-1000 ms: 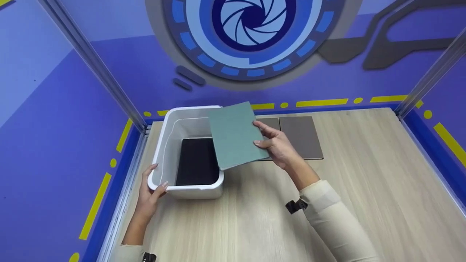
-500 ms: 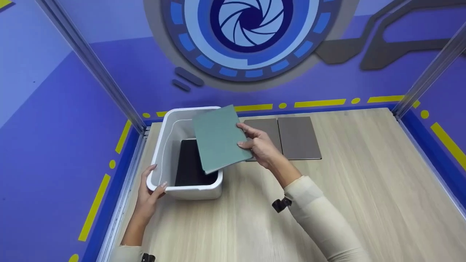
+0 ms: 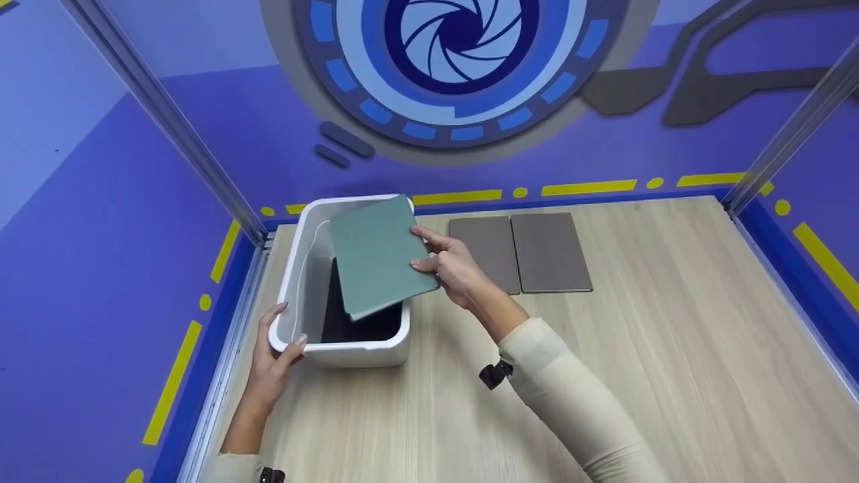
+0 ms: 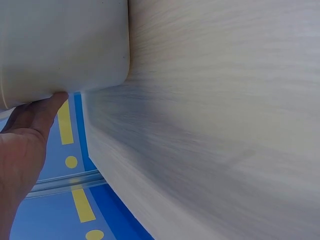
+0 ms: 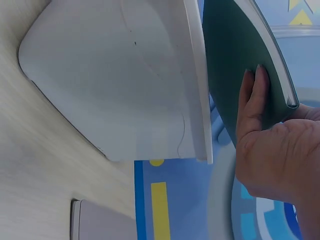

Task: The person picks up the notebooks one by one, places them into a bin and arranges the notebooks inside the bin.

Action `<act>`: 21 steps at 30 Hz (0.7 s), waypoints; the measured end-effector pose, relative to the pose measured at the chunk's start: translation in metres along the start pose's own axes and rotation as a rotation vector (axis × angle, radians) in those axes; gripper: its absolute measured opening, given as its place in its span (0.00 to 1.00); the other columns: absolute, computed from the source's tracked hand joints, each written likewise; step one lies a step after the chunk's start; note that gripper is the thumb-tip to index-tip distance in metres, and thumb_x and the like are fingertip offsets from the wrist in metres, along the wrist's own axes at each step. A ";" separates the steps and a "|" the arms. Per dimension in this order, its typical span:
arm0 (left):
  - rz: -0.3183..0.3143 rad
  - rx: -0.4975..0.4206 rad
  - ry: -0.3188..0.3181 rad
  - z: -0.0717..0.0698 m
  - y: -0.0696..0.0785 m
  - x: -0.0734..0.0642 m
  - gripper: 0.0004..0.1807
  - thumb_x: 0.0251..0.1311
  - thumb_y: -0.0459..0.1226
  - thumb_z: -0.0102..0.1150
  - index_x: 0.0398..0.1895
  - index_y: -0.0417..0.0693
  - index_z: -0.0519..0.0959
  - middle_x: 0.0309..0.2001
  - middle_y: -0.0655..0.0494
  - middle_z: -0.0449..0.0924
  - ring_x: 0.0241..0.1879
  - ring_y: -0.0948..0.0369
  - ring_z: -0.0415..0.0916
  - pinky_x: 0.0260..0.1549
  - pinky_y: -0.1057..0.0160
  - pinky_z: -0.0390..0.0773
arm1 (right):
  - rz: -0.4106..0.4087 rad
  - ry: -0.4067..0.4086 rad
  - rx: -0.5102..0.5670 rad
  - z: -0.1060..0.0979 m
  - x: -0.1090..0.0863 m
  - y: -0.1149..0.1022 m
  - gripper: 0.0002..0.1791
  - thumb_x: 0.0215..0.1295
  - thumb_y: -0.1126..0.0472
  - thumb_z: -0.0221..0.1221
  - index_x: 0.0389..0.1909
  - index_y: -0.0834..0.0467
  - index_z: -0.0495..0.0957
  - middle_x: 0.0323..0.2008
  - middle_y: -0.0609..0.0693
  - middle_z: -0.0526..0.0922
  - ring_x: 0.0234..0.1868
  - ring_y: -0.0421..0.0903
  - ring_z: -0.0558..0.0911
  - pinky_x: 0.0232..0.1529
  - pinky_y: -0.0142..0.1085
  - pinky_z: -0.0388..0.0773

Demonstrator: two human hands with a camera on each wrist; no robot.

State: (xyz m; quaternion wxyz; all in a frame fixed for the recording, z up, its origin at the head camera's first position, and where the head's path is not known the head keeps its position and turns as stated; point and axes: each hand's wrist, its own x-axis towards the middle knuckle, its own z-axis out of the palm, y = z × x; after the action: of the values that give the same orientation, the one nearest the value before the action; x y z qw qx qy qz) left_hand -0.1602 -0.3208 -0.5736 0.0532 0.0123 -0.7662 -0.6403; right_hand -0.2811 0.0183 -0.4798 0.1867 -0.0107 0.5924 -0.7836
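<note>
My right hand [image 3: 451, 265] pinches a green notebook [image 3: 379, 255] by its right edge, thumb on top and fingers beneath. In the head view the notebook is tilted over the opening of a white plastic bin [image 3: 396, 355]. The right wrist view shows its dark green cover [image 5: 225, 60] and white page edges just above the bin's rim. My left hand [image 3: 272, 362] grips the bin's near left corner, thumb over the rim; in the left wrist view its fingers [image 4: 47, 107] press the outer wall. A black notebook [image 3: 366, 330] lies flat on the bin's floor, partly hidden by the green one.
Two grey-brown notebooks [image 3: 551, 251] lie side by side on the wooden table [image 3: 637, 322], right of the bin. A blue-purple wall [image 3: 221, 134] with yellow marks rises behind and on the left, with a metal post [image 3: 181, 134] at the back left corner.
My right hand has carried the green notebook leftward, from the bin's right rim to over its opening, uncovering the left grey-brown notebook. My left hand stays on the bin's corner.
</note>
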 end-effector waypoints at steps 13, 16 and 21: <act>0.000 0.009 -0.003 -0.001 0.000 0.000 0.39 0.74 0.29 0.57 0.84 0.51 0.54 0.70 0.52 0.58 0.46 0.64 0.74 0.41 0.68 0.82 | -0.006 0.035 -0.066 0.019 0.008 0.002 0.40 0.70 0.72 0.62 0.82 0.53 0.66 0.58 0.58 0.75 0.56 0.49 0.82 0.54 0.40 0.86; -0.006 0.011 0.003 -0.001 -0.001 0.001 0.39 0.74 0.29 0.57 0.83 0.52 0.55 0.70 0.52 0.59 0.48 0.63 0.73 0.42 0.67 0.83 | 0.000 0.045 -0.081 0.024 0.010 0.003 0.39 0.71 0.71 0.62 0.82 0.54 0.65 0.58 0.59 0.76 0.56 0.49 0.83 0.56 0.42 0.86; -0.018 0.025 0.010 0.000 -0.002 0.000 0.39 0.74 0.30 0.58 0.84 0.54 0.54 0.70 0.53 0.60 0.50 0.61 0.73 0.42 0.66 0.83 | 0.023 0.055 -0.091 0.034 0.014 0.006 0.40 0.71 0.71 0.62 0.82 0.55 0.64 0.68 0.62 0.76 0.61 0.52 0.85 0.59 0.45 0.86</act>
State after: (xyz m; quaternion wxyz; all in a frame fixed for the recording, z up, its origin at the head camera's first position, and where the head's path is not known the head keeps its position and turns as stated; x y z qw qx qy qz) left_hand -0.1604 -0.3209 -0.5752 0.0511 0.0230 -0.7738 -0.6309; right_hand -0.2842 -0.0181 -0.4777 0.1788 0.0092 0.6325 -0.7536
